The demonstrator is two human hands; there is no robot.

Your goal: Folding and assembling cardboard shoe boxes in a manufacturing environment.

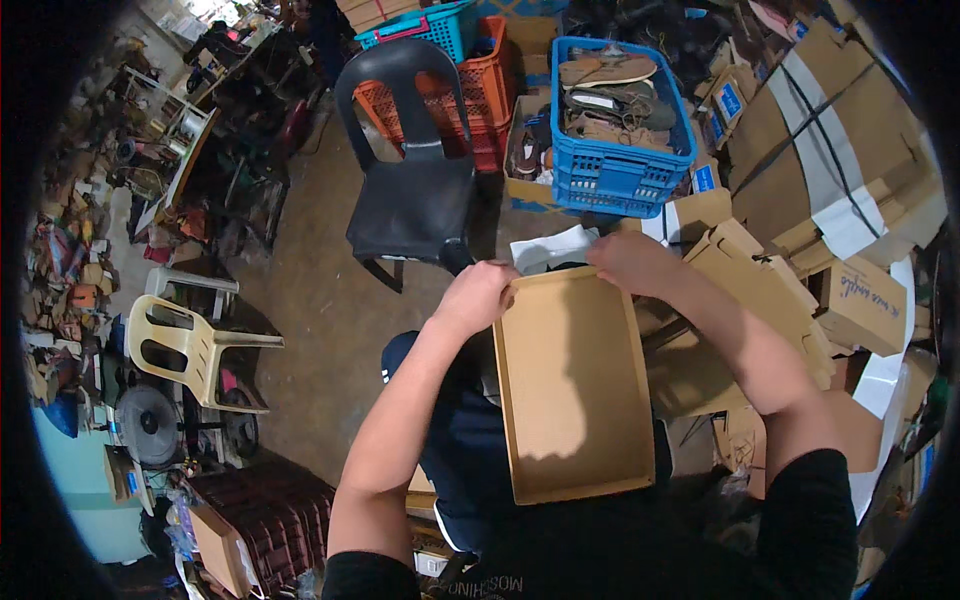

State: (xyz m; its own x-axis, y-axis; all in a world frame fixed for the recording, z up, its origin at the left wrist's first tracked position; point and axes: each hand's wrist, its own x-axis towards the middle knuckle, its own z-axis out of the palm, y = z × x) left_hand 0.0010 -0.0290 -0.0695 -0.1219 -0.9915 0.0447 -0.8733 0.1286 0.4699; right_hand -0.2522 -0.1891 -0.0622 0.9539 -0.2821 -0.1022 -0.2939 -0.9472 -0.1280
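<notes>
A shallow brown cardboard tray, like a box lid [575, 390], rests over my lap with its hollow side facing me. My left hand [478, 298] is closed on its far left corner, fingers curled at the rim. At the far right corner, my right hand [632, 262] grips the edge, its fingertips partly hidden. Just beyond the tray's far rim, between my hands, lies a white sheet [552, 250], perhaps paper. A shadow falls across the right part of the tray's bottom.
A black plastic chair [415, 205] stands ahead on the left. Beyond my right hand is a blue crate [620, 165] of shoes. Flattened cartons [740, 275] and a large strapped carton [830, 130] crowd the right. A cream chair [180, 340] and a fan [148, 427] are at left.
</notes>
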